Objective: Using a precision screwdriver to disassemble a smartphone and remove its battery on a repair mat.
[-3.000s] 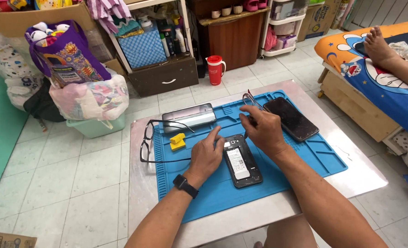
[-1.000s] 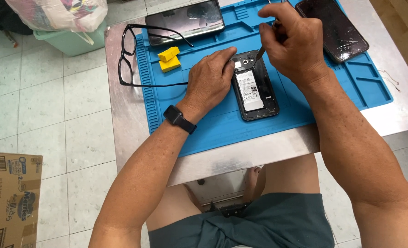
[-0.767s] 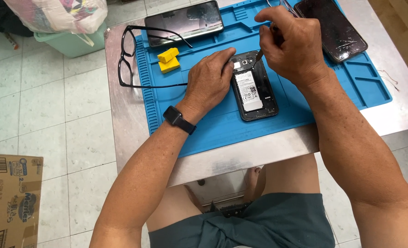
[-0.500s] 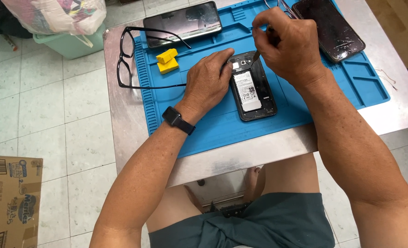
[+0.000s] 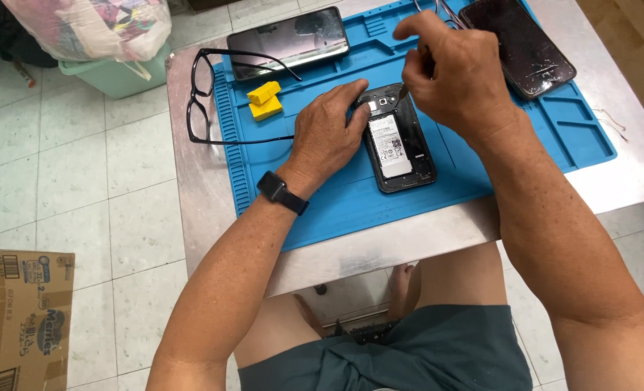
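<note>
Steadying an opened phone (image 5: 398, 141) on the blue mat (image 5: 481, 174), the left hand (image 5: 329, 130) presses flat, fingers spread, while the right hand (image 5: 456, 72) pinches a thin tool (image 5: 403, 90) at the phone's top edge, apparently unfastening it.

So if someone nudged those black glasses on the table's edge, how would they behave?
The black glasses would probably slide easily: they rest partly on smooth bare metal table, partly on the blue mat. They look light, with thin frames. Their arms are unfolded, so a push on one arm would likely swing them round rather than move them straight. The lenses may scratch.
</note>
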